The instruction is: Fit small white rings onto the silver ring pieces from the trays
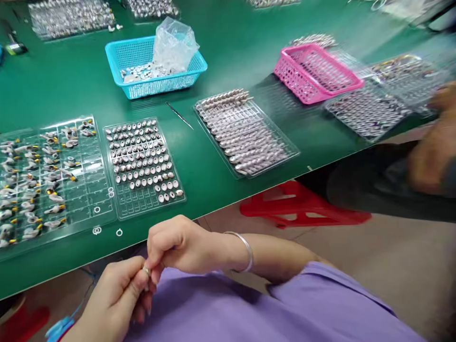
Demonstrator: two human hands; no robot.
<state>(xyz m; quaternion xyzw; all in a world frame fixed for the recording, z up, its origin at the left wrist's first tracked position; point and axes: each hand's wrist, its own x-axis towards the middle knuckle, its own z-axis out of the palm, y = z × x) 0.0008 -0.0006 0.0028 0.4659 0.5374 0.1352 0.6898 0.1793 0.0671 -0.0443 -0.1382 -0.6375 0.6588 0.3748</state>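
My left hand (117,292) is closed in a pinch on a small pale part (146,270), mostly covered by fingertips. The fingers of my right hand (181,244) are pinched against the same part from the other side. Both hands are just off the table edge, above my lap. Nearest them on the table are several small white rings (119,232). Behind lies a clear tray (133,205) with rows of small oval white-and-dark parts. To its left, another clear tray (83,190) carries grey-white, bird-like pieces with yellow tips.
A pair of tweezers (179,116) lies beyond the trays, near a blue basket (167,86) with a plastic bag (175,45). Further right are a tray of pale ridged pieces (249,137) and a pink basket (302,88). Another person's blurred hand (432,152) is at right, above a red stool (302,204).
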